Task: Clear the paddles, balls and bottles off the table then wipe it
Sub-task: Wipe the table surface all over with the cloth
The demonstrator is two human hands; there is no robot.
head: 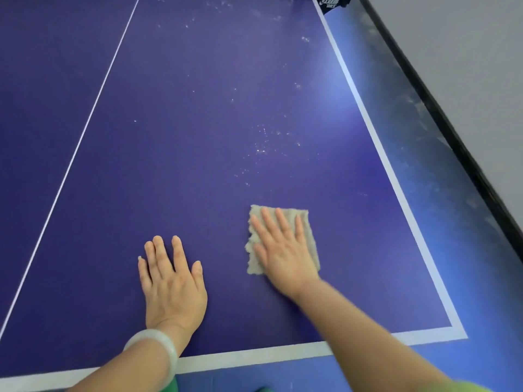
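We are at the wiping step. No paddles, balls or bottles show on the part of the counter [184, 137] we can see, so the clearing looks done, though the far end is cut off from view.

Our right hand [285, 250] lies flat and open on the cloth [254, 263]. Its fingers are straight and press down, not curled round it. The cloth sits under that hand, near the near edge and closer to the right edge than the left. Our left hand [172, 287] rests flat and open on the bare counter beside it and holds nothing.

White specks [263, 140] lie further up, toward the far edge. Next, we think the cloth should be pushed over those specks, pressed firmly so it does not slip out.
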